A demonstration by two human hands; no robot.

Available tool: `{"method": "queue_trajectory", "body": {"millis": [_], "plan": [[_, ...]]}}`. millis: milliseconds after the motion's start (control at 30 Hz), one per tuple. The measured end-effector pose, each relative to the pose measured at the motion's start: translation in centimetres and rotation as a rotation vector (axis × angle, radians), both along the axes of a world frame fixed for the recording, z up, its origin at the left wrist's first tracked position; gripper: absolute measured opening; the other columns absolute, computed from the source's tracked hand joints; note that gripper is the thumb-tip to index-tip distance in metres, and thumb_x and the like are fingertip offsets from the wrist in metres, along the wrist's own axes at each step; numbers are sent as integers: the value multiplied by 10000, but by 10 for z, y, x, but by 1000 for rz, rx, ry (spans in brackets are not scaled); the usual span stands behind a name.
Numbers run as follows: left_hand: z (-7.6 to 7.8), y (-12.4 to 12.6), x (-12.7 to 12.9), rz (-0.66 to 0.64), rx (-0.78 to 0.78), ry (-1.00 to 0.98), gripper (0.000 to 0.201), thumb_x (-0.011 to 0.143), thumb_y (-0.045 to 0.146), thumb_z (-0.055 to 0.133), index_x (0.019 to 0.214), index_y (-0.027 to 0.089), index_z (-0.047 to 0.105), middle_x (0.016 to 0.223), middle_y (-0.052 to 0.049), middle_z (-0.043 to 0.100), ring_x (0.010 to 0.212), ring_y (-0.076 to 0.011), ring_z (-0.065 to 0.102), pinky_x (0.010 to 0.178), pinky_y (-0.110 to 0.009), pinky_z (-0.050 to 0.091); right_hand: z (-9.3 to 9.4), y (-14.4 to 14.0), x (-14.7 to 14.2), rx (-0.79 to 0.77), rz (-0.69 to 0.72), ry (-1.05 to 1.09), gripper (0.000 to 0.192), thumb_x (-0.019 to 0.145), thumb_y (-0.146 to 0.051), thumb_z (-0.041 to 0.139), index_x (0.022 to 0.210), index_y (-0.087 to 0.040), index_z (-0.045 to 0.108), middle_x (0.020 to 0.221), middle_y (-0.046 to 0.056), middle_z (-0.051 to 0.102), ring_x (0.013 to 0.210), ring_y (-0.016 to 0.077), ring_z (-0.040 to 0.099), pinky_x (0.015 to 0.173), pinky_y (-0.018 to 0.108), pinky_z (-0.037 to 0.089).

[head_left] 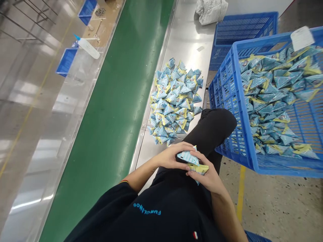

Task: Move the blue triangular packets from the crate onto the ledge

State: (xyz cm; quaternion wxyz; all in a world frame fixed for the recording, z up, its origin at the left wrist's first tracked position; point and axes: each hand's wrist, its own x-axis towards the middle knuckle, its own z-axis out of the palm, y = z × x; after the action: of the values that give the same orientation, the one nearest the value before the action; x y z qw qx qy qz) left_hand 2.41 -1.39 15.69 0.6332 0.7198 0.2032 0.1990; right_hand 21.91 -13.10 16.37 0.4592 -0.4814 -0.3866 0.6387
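In front of my lap, my left hand [175, 156] is closed around the left side of a light blue triangular packet [187, 156]. From the other side, my right hand [208, 176] grips a yellow-edged packet [200, 169] just below it, with its fingertips also touching the blue one. The two packets lie against each other between my fingers, and parts of both are hidden. Beyond my hands, a pile of similar blue and yellow packets [174, 101] is spread over the steel ledge [186, 37].
To my right, a large blue crate [233, 101] holds many such packets and stands close to my knee. Another blue crate [246, 30] sits behind it. A green conveyor belt [118, 84] runs along my left, with a white bottle [88, 48] on its far side. Striped cloth [211, 11] lies farther up the ledge.
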Motion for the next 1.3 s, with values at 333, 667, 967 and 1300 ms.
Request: {"method": "queue_trajectory", "body": {"millis": [333,667,967,1300], "plan": [[-26,26,-66,252,-21,334,542,926,525,725,1370,220,660,1286,-118,731,1153,-277,706,1041,-415,559,-5,-6,-2,-30,179,-48,824,904,-225,746,1642,-407,427,1634,93,505,1311,327,657,971,486,625],[-96,73,-106,799,253,816,691,743,274,845,1392,218,616,1324,-125,672,1090,-290,708,1042,-480,566,-1,-3,5,190,15,-123,764,971,-192,744,1615,-454,426,1572,69,580,1371,288,628,1173,576,508],[-37,2,-57,417,91,231,604,878,520,789,1384,248,600,1374,-139,631,1142,-266,688,955,-424,592,0,6,-10,209,-200,-39,509,1008,-368,766,1486,-375,590,1436,89,689,1306,328,674,1050,538,599],[-31,-25,-20,79,-431,-76,776,718,518,939,1327,213,568,1346,-134,616,1282,-323,631,1147,-517,480,-3,8,-17,228,-60,-80,592,1088,-625,543,1614,-365,464,1639,75,517,1511,351,488,1334,655,185]]}}
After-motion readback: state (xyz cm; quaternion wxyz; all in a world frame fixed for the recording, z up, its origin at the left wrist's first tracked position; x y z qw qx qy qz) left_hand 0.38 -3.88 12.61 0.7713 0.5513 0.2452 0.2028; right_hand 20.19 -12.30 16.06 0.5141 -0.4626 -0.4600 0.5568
